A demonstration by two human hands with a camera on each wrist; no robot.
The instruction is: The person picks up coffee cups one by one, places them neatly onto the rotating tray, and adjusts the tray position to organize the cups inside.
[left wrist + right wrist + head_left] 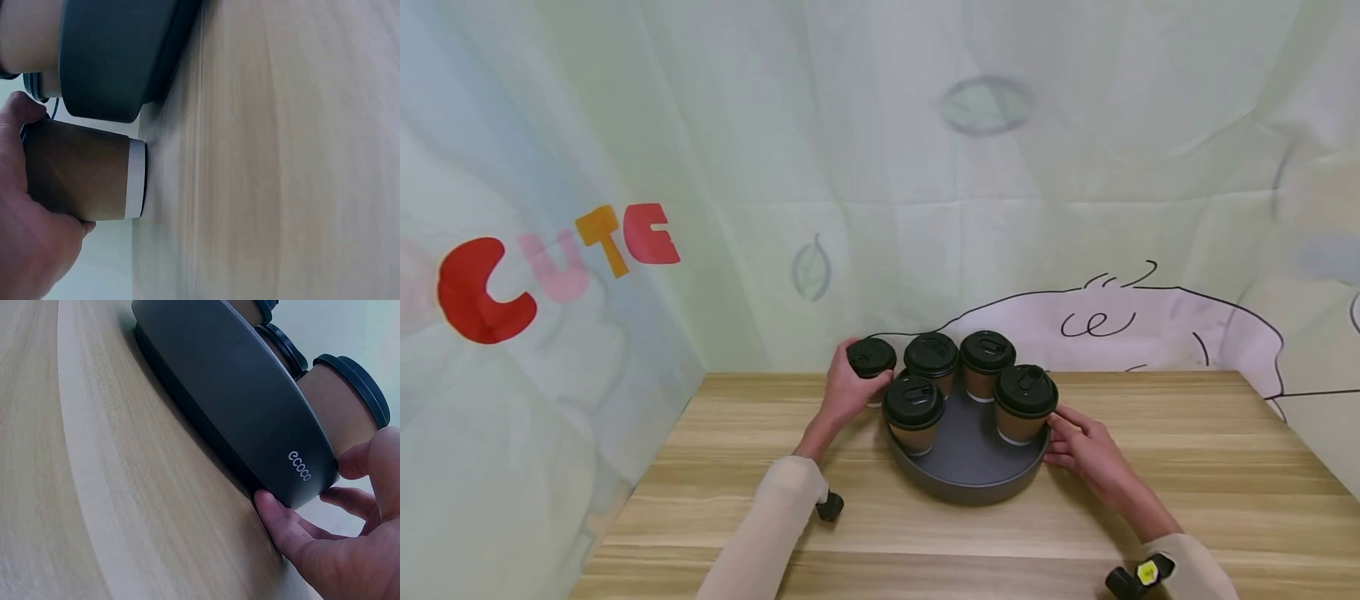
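In the head view my left hand (847, 385) grips a brown paper coffee cup (81, 172) with a black lid (871, 357), just left of the tray. Its white-banded base is at or just above the table; I cannot tell whether it touches. My right hand (1090, 458) holds the right edge of a dark grey round tray (970, 493). In the right wrist view, one fingertip (270, 503) is at the tray's base and another finger lies by the rim, close to a lidded cup (344, 403). Several lidded cups stand upright on the tray, including a front-left one (913, 414).
The wood-grain table (1187, 475) extends to both sides and in front of the tray. Behind it hangs a pale printed cloth (880, 167) close to the table's back edge. Another lidded cup (987, 362) stands at the tray's back.
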